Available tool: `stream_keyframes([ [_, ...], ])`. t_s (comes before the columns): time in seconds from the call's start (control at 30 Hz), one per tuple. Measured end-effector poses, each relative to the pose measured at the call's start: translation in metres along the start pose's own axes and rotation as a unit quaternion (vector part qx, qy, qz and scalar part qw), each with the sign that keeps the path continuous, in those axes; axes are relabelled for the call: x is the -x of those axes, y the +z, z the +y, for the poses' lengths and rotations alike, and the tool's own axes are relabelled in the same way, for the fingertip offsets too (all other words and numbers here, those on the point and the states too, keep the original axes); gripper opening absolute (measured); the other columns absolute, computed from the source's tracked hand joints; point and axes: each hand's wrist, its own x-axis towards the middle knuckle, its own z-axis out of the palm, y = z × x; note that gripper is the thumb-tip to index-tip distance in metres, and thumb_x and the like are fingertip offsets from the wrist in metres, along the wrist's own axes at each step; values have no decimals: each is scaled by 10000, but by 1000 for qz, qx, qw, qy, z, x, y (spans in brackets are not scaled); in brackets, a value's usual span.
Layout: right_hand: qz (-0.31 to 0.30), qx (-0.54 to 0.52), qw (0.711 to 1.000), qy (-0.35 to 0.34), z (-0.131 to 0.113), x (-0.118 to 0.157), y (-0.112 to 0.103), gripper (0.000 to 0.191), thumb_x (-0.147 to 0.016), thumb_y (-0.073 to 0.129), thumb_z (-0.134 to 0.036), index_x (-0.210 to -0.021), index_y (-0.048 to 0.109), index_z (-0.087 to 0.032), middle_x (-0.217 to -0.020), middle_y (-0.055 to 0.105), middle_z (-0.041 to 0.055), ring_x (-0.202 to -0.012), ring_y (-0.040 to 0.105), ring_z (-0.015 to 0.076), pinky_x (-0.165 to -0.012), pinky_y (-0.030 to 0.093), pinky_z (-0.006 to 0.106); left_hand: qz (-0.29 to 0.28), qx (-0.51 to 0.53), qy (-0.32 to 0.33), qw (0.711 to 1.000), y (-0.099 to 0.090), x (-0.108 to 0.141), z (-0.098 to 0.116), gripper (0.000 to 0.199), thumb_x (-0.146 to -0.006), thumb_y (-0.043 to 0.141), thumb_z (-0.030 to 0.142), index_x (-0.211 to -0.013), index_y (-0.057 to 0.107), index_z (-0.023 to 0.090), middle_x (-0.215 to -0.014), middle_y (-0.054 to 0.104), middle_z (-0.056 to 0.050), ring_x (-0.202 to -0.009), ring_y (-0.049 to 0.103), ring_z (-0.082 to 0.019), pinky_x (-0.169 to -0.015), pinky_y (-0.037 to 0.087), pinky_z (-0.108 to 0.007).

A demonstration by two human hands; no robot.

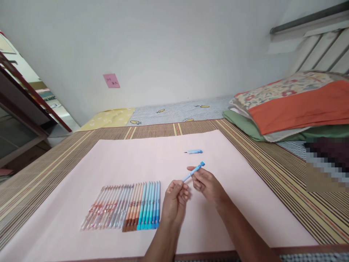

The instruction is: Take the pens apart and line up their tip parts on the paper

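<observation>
While both hands attend to one pen, the clear pens lie farthest left of the left hand, side by side on the sheet. Nearer that hand come the brown pens, then the turquoise pens, then the blue pens beside its wrist; they are grouped by colour, probably so that each one shows. Their long axes run away from the person, the brown, turquoise and blue ones with their darker ends nearest.

The left hand is nearly closed, pinching the pen's lower end between thumb and fingers. Held between the two hands, the pen slants, its clip end pointing away and to the right (whether a tip is bared at the hidden end, I cannot tell). Beyond the hands, the loose pen lies crosswise, dark tip leftward. The right hand, fingers curled, grips near the clip end; holding both ends presumably keeps it steady.
</observation>
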Motion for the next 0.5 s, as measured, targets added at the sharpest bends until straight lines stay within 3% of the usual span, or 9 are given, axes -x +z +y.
stream_keyframes([
  [0.17, 44, 51, 997, -21, 8, -3, -5, 419, -727, 847, -545, -848, 687, -177, -549, 487, -51, -524, 388, 99, -514, 269, 269, -8, -87, 60, 994, 5, 6, 3, 388, -654, 916, 354, -808, 614, 166, -691, 728, -30, -550, 637, -115, -550, 495, -216],
  [0.3, 71, 39, 996, -25, 14, -4, -1, 453, -763, 810, -571, -678, 565, -200, -498, 459, -59, -483, 359, 88, -498, 273, 267, -8, -177, 124, 976, 8, 11, 3, 381, -689, 893, 396, -836, 615, 180, -698, 749, -41, -575, 677, -164, -591, 536, -276],
  [0.43, 3, -4, 1000, 11, 10, 0, 2, 423, -736, 844, -521, -964, 698, -196, -529, 478, -67, -516, 414, 103, -523, 339, 257, -14, -134, 100, 986, 7, 10, 4, 373, -695, 888, 392, -833, 623, 169, -689, 738, -36, -536, 648, -138, -541, 500, -243],
  [0.5, -17, -3, 1000, 23, 10, 1, 2, 451, -719, 856, -509, -1003, 721, -185, -551, 510, -51, -548, 457, 117, -546, 382, 266, -20, -94, 67, 993, 6, 9, 4, 372, -688, 894, 381, -816, 625, 159, -694, 729, -31, -523, 624, -113, -522, 477, -219],
])
